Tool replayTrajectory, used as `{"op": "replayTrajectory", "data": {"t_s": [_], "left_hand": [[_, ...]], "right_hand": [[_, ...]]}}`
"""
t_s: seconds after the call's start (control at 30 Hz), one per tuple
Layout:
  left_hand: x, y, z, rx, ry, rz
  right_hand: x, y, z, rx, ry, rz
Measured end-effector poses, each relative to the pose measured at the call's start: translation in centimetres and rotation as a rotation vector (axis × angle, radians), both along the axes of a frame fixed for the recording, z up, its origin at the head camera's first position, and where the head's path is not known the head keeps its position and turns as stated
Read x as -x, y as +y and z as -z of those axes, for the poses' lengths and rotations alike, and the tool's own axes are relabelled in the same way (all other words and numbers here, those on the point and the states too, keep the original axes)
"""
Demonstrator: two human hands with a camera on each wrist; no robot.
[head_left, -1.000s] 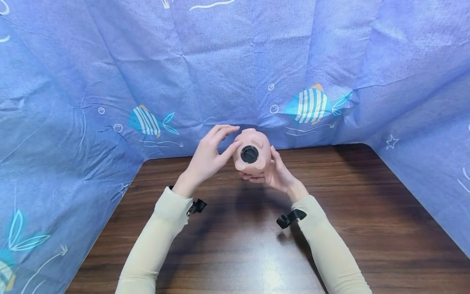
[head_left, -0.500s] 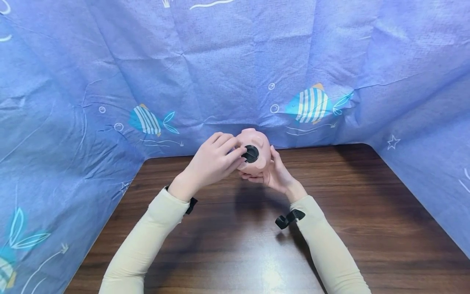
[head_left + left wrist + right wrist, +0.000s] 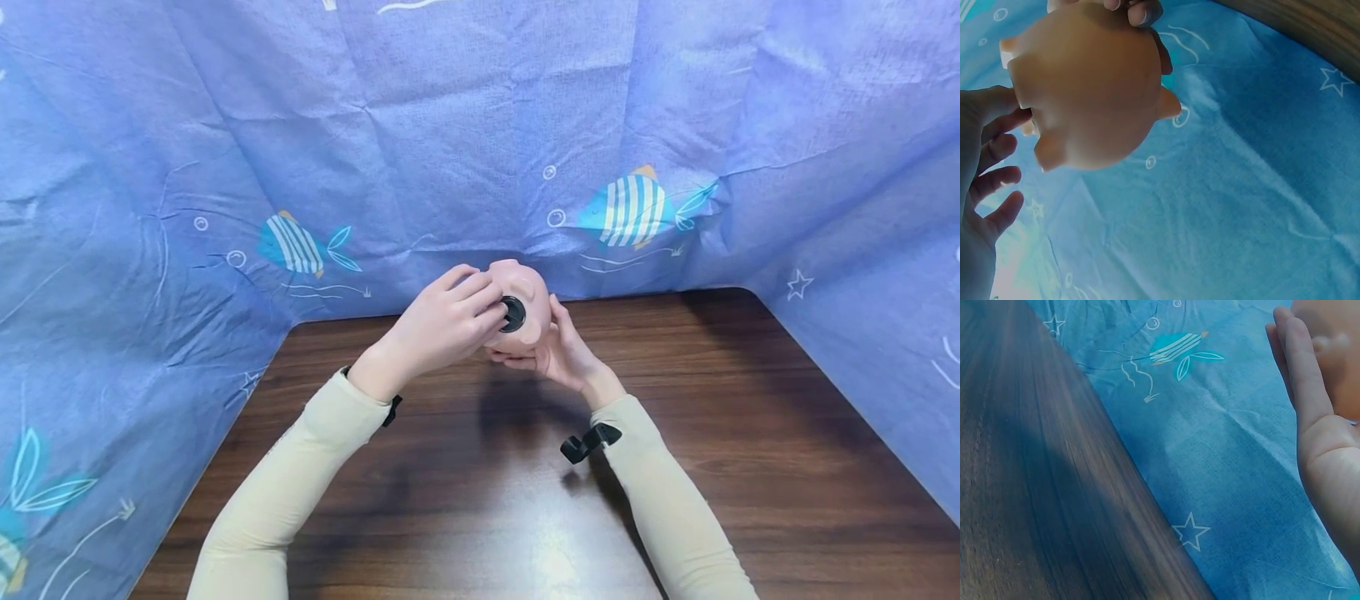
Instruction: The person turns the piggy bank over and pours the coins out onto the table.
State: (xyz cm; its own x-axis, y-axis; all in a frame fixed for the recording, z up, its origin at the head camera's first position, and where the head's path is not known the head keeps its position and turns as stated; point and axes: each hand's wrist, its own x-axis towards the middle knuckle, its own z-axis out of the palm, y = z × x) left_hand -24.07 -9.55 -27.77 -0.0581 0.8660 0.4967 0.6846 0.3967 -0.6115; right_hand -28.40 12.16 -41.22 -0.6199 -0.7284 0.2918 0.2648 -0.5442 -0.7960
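A round pink piggy bank (image 3: 529,287) is held above the table, its underside with stubby feet facing me. A black round stopper (image 3: 514,314) sits in that underside. My left hand (image 3: 448,327) reaches in from the left and pinches at the stopper with thumb and fingertips, covering its left part. From below and the right, my right hand (image 3: 568,354) holds the piggy bank, thumb on its right side and fingers beneath. The left wrist view shows the piggy bank's body (image 3: 1091,87) from the side; the left fingertips are partly hidden behind a foot.
Below the hands lies a dark brown wooden table (image 3: 465,467). A blue cloth (image 3: 450,125) printed with fish and stars hangs behind it and along both sides. Each wrist wears a black strap mount, such as the right one (image 3: 590,443).
My left hand has moved from the piggy bank's upper left side down and right onto the black stopper, and its fingers have bent in. The right hand keeps its hold nearly unmoved.
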Motion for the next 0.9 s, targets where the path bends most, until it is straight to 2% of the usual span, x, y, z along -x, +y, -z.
{"op": "replayTrajectory", "data": {"t_s": [0.3, 0.63, 0.8, 0.9], "left_hand": [[0.2, 0.0, 0.7, -0.048, -0.052, 0.017], [-1.1, -0.4, 2.7, -0.117, -0.038, 0.022], [-1.2, -0.6, 3.2, -0.172, -0.022, 0.020], [-1.0, -0.5, 3.6, -0.227, -0.032, 0.029]], "right_hand": [[-0.2, -0.3, 0.2, 0.004, 0.002, -0.011], [-0.8, -1.7, 1.3, 0.132, -0.064, -0.018], [-0.8, -2.2, 1.6, 0.195, -0.113, -0.043], [-0.8, -2.2, 1.7, 0.214, -0.128, -0.029]]}}
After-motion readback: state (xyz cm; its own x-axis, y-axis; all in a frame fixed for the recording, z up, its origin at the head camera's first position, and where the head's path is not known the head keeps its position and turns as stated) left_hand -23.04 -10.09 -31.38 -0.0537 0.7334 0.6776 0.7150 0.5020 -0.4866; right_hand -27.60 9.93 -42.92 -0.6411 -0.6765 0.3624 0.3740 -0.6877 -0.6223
